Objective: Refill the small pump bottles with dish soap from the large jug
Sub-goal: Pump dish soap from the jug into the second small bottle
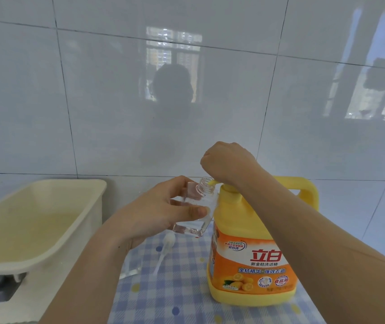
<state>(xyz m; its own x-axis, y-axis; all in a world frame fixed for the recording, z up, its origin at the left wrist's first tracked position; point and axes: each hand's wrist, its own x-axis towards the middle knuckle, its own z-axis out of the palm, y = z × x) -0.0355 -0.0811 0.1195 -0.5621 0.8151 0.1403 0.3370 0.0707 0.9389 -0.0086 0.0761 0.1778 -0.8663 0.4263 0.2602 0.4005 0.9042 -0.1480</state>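
Bright, soft daylight; window glare on wall tiles [187, 90]; wide-angle bending at edges; slightly soft, maybe compression.

Clear small bottle [205, 195], uncapped, tilted, neck at the spout [212, 182] | yellow jug [252, 253], orange label, upright | white pump [167, 244] lying flat nearby

Pump top [227, 188] beneath right hand [229, 162]

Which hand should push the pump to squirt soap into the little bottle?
Right. The right hand rests on the pump of the large jug, while the left hand is busy holding the small bottle, its open neck at the yellow nozzle.
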